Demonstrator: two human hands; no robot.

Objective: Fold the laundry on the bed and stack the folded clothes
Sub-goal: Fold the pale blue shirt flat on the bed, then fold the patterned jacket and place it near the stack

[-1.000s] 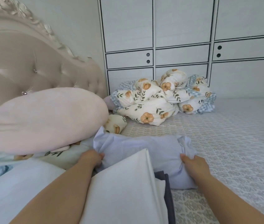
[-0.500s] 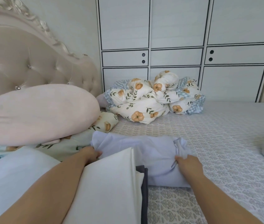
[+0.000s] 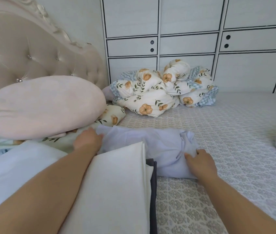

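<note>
**Q:** What do the two hands hold, and where does it lie?

**A:** A pale lilac garment [image 3: 144, 146], bundled into a loose roll, lies across the bed [image 3: 235, 132] just beyond a stack of folded clothes [image 3: 117, 191]: a cream piece on top, with a dark grey one showing at its right edge. The left hand [image 3: 87, 141] meets the roll's left end; whether its grip is closed on the fabric cannot be told, since the fingertips are hidden against the cloth. The right hand [image 3: 200, 163] rests at the opposite end, its fingers on a gathered twist of cloth; it looks like a pinch, though the thumb is hidden.

**Q:** How will the garment handle?

**A:** Judged from its creases and sag, it is thin, light and limp, with no stiffness of its own. It will droop wherever it is unsupported and may slide over the patterned bed cover. It is not fragile.

**Q:** Where should hold be taken?

**A:** At the two ends, outside each present grip, so the cloth between them can be drawn taut. A pinch on a seam or hem should hold better than one on the bunched middle.

**Q:** Any readable writing or brands?

**A:** None can be read, neither on the clothes, the floral quilt [image 3: 161, 92] far beyond the grips, nor the pink pillow [image 3: 41, 105] to the left.
</note>
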